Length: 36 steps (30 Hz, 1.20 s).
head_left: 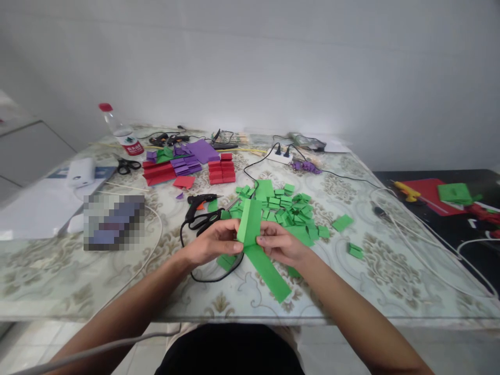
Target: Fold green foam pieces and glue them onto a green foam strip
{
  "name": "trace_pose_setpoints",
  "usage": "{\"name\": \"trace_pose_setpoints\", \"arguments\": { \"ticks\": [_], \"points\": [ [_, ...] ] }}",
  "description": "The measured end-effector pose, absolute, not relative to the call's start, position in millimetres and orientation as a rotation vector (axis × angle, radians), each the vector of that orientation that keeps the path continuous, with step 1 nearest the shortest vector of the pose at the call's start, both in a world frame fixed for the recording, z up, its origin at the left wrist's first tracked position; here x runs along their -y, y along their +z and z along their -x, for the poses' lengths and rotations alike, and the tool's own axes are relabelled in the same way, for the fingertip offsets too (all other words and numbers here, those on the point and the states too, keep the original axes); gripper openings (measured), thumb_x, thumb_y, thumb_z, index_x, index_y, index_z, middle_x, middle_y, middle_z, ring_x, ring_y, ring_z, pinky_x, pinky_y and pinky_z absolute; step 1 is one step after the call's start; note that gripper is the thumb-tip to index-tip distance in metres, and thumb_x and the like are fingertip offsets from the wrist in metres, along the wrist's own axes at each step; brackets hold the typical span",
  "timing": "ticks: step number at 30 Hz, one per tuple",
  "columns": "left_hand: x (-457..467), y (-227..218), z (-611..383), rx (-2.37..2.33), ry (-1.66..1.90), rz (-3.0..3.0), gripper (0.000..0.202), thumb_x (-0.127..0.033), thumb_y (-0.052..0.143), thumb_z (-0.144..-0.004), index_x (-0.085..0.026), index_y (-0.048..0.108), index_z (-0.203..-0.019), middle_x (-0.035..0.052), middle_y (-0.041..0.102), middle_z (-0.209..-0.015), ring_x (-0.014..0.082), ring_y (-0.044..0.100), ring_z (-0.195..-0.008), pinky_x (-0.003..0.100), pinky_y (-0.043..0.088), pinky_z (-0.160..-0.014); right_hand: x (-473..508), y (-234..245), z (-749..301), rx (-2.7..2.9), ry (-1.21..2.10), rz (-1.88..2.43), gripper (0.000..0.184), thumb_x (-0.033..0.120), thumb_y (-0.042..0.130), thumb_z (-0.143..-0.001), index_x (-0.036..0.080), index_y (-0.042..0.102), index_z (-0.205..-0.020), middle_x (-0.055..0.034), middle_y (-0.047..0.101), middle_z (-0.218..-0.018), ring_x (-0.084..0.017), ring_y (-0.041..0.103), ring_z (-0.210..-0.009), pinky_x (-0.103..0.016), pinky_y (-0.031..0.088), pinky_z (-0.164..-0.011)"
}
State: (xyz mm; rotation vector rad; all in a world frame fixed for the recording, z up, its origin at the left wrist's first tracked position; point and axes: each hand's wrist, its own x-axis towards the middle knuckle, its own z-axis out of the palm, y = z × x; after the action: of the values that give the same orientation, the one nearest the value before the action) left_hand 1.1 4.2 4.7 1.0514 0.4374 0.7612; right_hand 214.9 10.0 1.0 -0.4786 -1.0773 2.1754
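Note:
Both of my hands hold a long green paper strip (269, 273) over the table, bent or folded near its middle. My left hand (216, 242) pinches its left edge between thumb and fingers. On the other edge, my right hand (283, 244) grips it with thumb and fingertips. The upper part of the strip stands up and shows a lengthwise crease; the lower part slants down to the right. Behind my hands lies a pile of small folded green paper pieces (292, 211). Black-handled scissors (205, 221) rest beside my left hand, partly covered by paper.
A black glue gun (199, 203) with a trailing cable lies left of the pile. Further back are folded red paper (222, 169), purple paper (203, 151), a power strip (280, 156) and a bottle (130, 143). A white cable (425, 239) loops on the right.

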Motion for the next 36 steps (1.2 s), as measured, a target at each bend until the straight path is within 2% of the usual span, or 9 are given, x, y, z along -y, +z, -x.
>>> {"name": "trace_pose_setpoints", "arguments": {
  "ticks": [4,9,14,19,27,30,32,34,36],
  "points": [
    [-4.2,7.8,-0.8,-0.457,0.714,-1.066,0.034,-0.027,0.093,-0.067,-0.017,0.072,-0.091,0.0016,0.066,-0.078,0.0151,0.06,-0.07,0.027,0.045,-0.068,-9.9,3.4,-214.9,1.12,2.15,0.532,0.027,0.031,0.088,-0.075,0.014,0.074,-0.09,0.0039,0.057,-0.061,-0.007,0.048,-0.052,-0.017,0.04,-0.051],
    [-6.0,7.6,0.2,-0.483,0.72,-1.126,0.032,-0.032,0.09,-0.072,-0.016,0.071,-0.091,0.0023,0.065,-0.082,0.0159,0.06,-0.075,0.029,0.047,-0.074,-7.9,5.9,-213.9,1.141,2.099,0.598,0.028,0.034,0.088,-0.074,0.015,0.072,-0.088,0.0028,0.058,-0.065,-0.008,0.049,-0.054,-0.019,0.04,-0.051],
    [-8.3,8.1,-1.4,-0.584,0.831,-1.176,0.028,-0.027,0.085,-0.079,-0.016,0.06,-0.08,-0.0027,0.056,-0.075,0.0099,0.051,-0.066,0.022,0.04,-0.062,-7.4,6.9,-209.7,1.233,1.869,0.715,0.029,0.041,0.085,-0.077,0.016,0.072,-0.086,0.003,0.058,-0.065,-0.009,0.048,-0.055,-0.022,0.039,-0.053],
    [-9.9,10.1,-1.0,-0.627,0.82,-1.189,0.033,-0.022,0.088,-0.075,-0.018,0.058,-0.09,-0.0008,0.06,-0.085,0.0139,0.058,-0.079,0.025,0.045,-0.072,-10.3,4.5,-208.6,1.302,1.675,0.792,0.03,0.041,0.086,-0.076,0.017,0.071,-0.086,0.0009,0.065,-0.073,-0.012,0.055,-0.064,-0.024,0.043,-0.06],
    [-10.7,2.0,1.1,-0.725,0.871,-1.429,0.026,-0.032,0.08,-0.085,-0.018,0.058,-0.09,0.0007,0.058,-0.088,0.0149,0.058,-0.079,0.028,0.049,-0.074,-8.7,3.3,-206.1,1.386,1.438,0.87,0.033,0.045,0.082,-0.078,0.021,0.062,-0.085,0.0012,0.062,-0.074,-0.015,0.059,-0.067,-0.027,0.048,-0.062],
    [-11.7,-3.2,1.2,-0.81,0.979,-1.557,0.025,-0.032,0.078,-0.087,-0.019,0.057,-0.091,-0.0014,0.055,-0.083,0.0135,0.057,-0.074,0.027,0.05,-0.071,-6.9,1.2,-204.4,1.458,1.267,0.916,0.031,0.041,0.081,-0.079,0.021,0.059,-0.08,0.0028,0.058,-0.068,-0.015,0.058,-0.062,-0.026,0.048,-0.059],
    [-12.3,-4.4,1.5,-0.87,1.05,-1.719,0.02,-0.028,0.076,-0.088,-0.019,0.058,-0.092,-0.0007,0.058,-0.083,0.0135,0.058,-0.072,0.027,0.051,-0.069,-6.5,-1.6,-204.4,1.518,1.136,0.922,0.026,0.036,0.081,-0.08,0.021,0.06,-0.081,0.0023,0.061,-0.067,-0.015,0.061,-0.062,-0.026,0.05,-0.059],
    [-12.3,-3.6,1.7,-0.917,1.131,-1.951,0.014,-0.021,0.073,-0.088,-0.019,0.062,-0.096,0.0025,0.064,-0.09,0.0152,0.062,-0.076,0.028,0.053,-0.07,-6.7,-5.4,-205.7,1.608,0.965,0.886,0.015,0.027,0.078,-0.082,0.021,0.065,-0.085,-0.0001,0.069,-0.074,-0.017,0.067,-0.067,-0.028,0.054,-0.064],
    [-11.5,-1.9,1.7,-0.918,1.23,-2.169,0.018,-0.012,0.067,-0.088,-0.02,0.064,-0.104,0.0052,0.069,-0.098,0.0181,0.067,-0.086,0.03,0.055,-0.076,-7.1,-9.7,-207.9,1.717,0.757,0.815,0.007,0.017,0.071,-0.084,0.022,0.069,-0.089,-0.0033,0.076,-0.088,-0.019,0.073,-0.079,-0.03,0.057,-0.075]
  ]
}}
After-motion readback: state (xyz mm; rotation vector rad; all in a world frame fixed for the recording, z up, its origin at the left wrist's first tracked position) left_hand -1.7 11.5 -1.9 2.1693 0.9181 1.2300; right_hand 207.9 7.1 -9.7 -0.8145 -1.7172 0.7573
